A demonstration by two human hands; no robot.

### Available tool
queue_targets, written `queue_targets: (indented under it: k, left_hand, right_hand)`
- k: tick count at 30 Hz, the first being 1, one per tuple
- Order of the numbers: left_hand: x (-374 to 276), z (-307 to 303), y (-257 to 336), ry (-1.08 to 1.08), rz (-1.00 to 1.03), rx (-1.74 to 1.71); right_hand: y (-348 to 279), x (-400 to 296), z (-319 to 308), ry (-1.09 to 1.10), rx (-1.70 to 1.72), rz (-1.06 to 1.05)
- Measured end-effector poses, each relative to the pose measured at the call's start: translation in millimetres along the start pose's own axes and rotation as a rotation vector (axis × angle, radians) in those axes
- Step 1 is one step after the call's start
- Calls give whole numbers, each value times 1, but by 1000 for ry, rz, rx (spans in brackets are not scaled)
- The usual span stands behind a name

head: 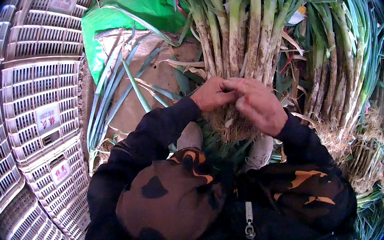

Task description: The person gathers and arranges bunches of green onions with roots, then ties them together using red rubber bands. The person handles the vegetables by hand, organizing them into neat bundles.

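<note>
A thick bunch of large green onions point(236, 45) stands before me, its leaves away from me and its soil-stained white stems and shaggy roots point(231, 130) towards me. My left hand point(214, 93) and my right hand point(258, 104) meet over the lower stems, just above the roots. Their fingers are bent and the fingertips come together. A faint reddish line crosses the right hand's fingers. Whether something thin is pinched between the fingertips is hidden. The roots hang between my two shoes point(190, 136).
Stacked white plastic crates point(42, 83) bearing printed labels line the left side. Loose green onions point(105, 97) lie on brown sheeting point(124, 109) beside a bright green sack point(145, 5). More green onion bunches point(334, 70) lie at the right, with a red strip point(288, 63) near them.
</note>
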State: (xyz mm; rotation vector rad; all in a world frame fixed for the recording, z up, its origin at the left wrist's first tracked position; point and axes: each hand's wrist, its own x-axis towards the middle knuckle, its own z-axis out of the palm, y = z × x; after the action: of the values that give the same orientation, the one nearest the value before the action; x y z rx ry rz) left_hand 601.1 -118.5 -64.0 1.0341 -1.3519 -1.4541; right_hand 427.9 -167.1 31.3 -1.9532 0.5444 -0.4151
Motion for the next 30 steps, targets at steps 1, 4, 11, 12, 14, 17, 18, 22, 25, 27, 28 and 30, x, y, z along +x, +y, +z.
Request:
queue_targets:
  k: [1, 4, 11, 12, 14, 17, 18, 22, 25, 27, 28, 30]
  left_hand:
    - [0, -1, -2, -40, -106, -11]
    - [-1, -5, 4, -118, -198, -68]
    - [3, 0, 41, -79, -1, 729]
    - [3, -2, 46, -101, 0, 736]
    - [8, -3, 52, -149, 0, 745]
    - [15, -8, 63, -151, 20, 670]
    - [19, -13, 72, -198, 63, 699]
    - [30, -31, 111, -198, -63, 457]
    - [26, -31, 115, -204, -160, 285]
    - [26, -32, 97, -205, -251, 298]
    - [24, -32, 78, -214, -316, 296]
    - [7, -31, 39, -246, -481, 361]
  right_hand:
    - [4, 1, 5, 79, 331, 162]
    - [28, -2, 21, 219, 747, 273]
    - [20, 19, 14, 468, 1418, 470]
    - [20, 18, 14, 462, 1437, 488]
    - [20, 14, 6, 457, 1470, 552]
    - [9, 12, -12, 492, 1473, 585]
    - [5, 12, -21, 490, 1467, 583]
    - [-18, 18, -58, 443, 1449, 522]
    - [-20, 10, -64, 485, 1511, 543]
    - [13, 3, -58, 500, 1637, 642]
    - [35, 1, -50, 514, 1727, 713]
    - [54, -23, -23, 537, 1823, 868]
